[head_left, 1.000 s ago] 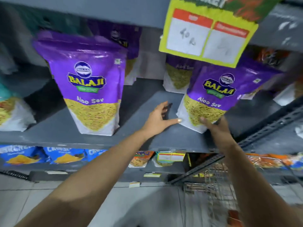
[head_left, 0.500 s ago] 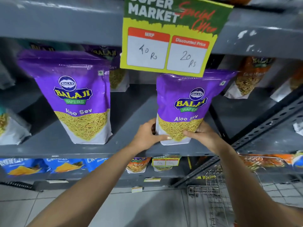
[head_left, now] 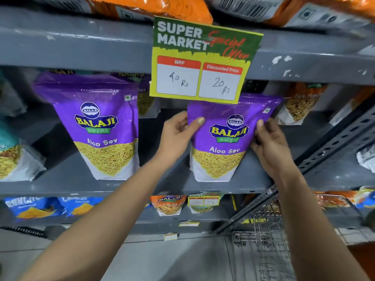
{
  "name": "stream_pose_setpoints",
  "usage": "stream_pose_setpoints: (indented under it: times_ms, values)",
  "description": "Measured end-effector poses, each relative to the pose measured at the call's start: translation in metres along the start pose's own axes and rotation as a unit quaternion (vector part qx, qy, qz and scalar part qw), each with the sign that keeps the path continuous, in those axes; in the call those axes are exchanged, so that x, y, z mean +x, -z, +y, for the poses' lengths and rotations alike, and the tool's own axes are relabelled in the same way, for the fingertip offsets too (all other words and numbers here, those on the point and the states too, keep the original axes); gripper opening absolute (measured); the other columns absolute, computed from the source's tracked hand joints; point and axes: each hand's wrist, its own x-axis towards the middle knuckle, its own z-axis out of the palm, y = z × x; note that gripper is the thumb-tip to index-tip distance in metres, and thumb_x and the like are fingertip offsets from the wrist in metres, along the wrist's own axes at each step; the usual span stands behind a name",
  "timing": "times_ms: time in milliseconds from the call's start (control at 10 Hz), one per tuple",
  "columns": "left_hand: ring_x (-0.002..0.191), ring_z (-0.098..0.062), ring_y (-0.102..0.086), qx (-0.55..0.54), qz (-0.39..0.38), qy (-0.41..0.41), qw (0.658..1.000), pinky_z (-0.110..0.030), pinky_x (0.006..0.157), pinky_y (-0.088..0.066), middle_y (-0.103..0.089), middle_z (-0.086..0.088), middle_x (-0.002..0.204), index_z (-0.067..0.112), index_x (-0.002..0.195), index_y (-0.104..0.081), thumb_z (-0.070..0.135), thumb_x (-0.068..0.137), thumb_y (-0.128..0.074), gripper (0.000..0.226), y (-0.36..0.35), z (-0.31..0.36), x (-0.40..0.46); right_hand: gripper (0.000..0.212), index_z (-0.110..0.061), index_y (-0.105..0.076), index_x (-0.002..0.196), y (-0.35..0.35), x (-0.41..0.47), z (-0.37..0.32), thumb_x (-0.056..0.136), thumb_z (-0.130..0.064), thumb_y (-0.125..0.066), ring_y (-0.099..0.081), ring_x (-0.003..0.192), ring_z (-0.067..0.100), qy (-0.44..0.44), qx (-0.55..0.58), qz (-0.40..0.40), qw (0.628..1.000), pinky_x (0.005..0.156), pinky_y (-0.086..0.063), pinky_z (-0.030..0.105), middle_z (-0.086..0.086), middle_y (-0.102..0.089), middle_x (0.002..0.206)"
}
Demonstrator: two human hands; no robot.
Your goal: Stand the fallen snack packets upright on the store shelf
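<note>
A purple Aloo Sev packet [head_left: 225,157] stands upright on the grey shelf [head_left: 166,185], right of centre. My left hand [head_left: 178,132] grips its upper left edge, thumb on the front. My right hand [head_left: 267,142] holds its right side. A second purple Aloo Sev packet [head_left: 99,126] stands upright to the left, untouched. Behind it another purple packet [head_left: 144,96] shows partly.
A yellow and green price sign [head_left: 203,63] hangs from the upper shelf, covering the held packet's top. Orange packets [head_left: 300,102] stand at the right, teal ones [head_left: 10,157] at the left, blue ones [head_left: 34,207] below. A wire trolley [head_left: 263,236] stands at lower right.
The packet went from leaning to upright. Both hands slid from its bottom corners up to its upper sides. The view tilted upward.
</note>
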Motion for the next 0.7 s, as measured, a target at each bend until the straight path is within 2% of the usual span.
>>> stream_pose_setpoints:
  times_ms: [100,200,300,400,500,600,700]
  values:
    - [0.1,-0.007,-0.07,0.044,-0.066,0.084,0.993,-0.024,0.085,-0.057,-0.073,0.003,0.109,0.016,0.116,-0.059,0.007,0.074,-0.08,0.048,0.01,-0.026,-0.022,0.053,-0.024,-0.048,0.133,0.016,-0.018,0.026,0.085,-0.019,-0.069,-0.061,0.122,0.022,-0.093,-0.11,-0.089,0.986,0.098,-0.051,0.043,-0.003,-0.065,0.132]
    - [0.103,-0.006,-0.068,0.121,-0.133,0.163,0.97,-0.025,0.088,-0.056,-0.07,0.002,0.118,0.014,0.123,-0.054,0.006,0.071,-0.084,0.06,0.017,-0.062,-0.045,0.069,-0.02,-0.05,0.134,0.022,-0.035,0.061,0.075,-0.003,-0.081,-0.063,0.121,0.025,-0.129,-0.226,-0.124,0.958,0.104,-0.05,0.042,0.003,-0.069,0.127]
    - [0.103,-0.009,-0.069,0.144,-0.096,0.163,0.971,-0.031,0.094,-0.054,-0.071,0.003,0.115,0.016,0.121,-0.059,0.012,0.073,-0.083,0.054,0.019,-0.081,-0.051,0.067,-0.016,-0.049,0.136,0.016,-0.035,0.077,0.077,0.0,-0.078,-0.061,0.122,0.026,-0.118,-0.236,-0.08,0.961,0.112,-0.042,0.049,0.007,-0.067,0.129]
    - [0.112,-0.015,-0.066,0.141,-0.091,0.156,0.973,-0.032,0.099,-0.053,-0.069,0.0,0.123,0.016,0.126,-0.058,0.014,0.075,-0.082,0.056,0.022,-0.086,-0.049,0.075,-0.019,-0.041,0.143,0.01,-0.035,0.082,0.079,0.002,-0.076,-0.065,0.114,0.013,-0.101,-0.229,-0.078,0.965,0.107,-0.049,0.04,-0.001,-0.067,0.126]
    - [0.118,-0.011,-0.06,0.147,-0.076,0.16,0.973,-0.025,0.101,-0.05,-0.063,0.002,0.131,0.016,0.133,-0.053,0.021,0.073,-0.084,0.068,0.028,-0.086,-0.058,0.096,-0.019,-0.018,0.154,0.003,-0.053,0.086,0.08,0.01,-0.072,-0.064,0.11,-0.003,-0.064,-0.188,-0.041,0.979,0.094,-0.05,0.015,-0.003,-0.066,0.121]
    - [0.12,-0.011,-0.056,0.179,0.024,0.154,0.971,-0.027,0.101,-0.047,-0.059,0.006,0.129,0.02,0.129,-0.056,0.03,0.071,-0.085,0.066,0.045,-0.073,-0.087,0.097,-0.03,-0.019,0.152,-0.009,-0.101,0.087,0.08,0.004,-0.074,-0.046,0.135,0.001,-0.016,-0.122,0.09,0.988,0.108,-0.038,0.018,0.003,-0.051,0.143]
    - [0.109,-0.016,-0.063,0.241,0.105,0.025,0.965,-0.041,0.099,-0.052,-0.067,-0.003,0.117,0.016,0.112,-0.066,0.02,0.079,-0.079,0.037,0.067,-0.055,-0.119,0.082,-0.042,-0.038,0.138,-0.024,-0.154,0.078,0.076,-0.007,-0.079,-0.047,0.138,0.011,0.046,-0.076,0.203,0.975,0.113,-0.037,0.028,0.01,-0.05,0.148]
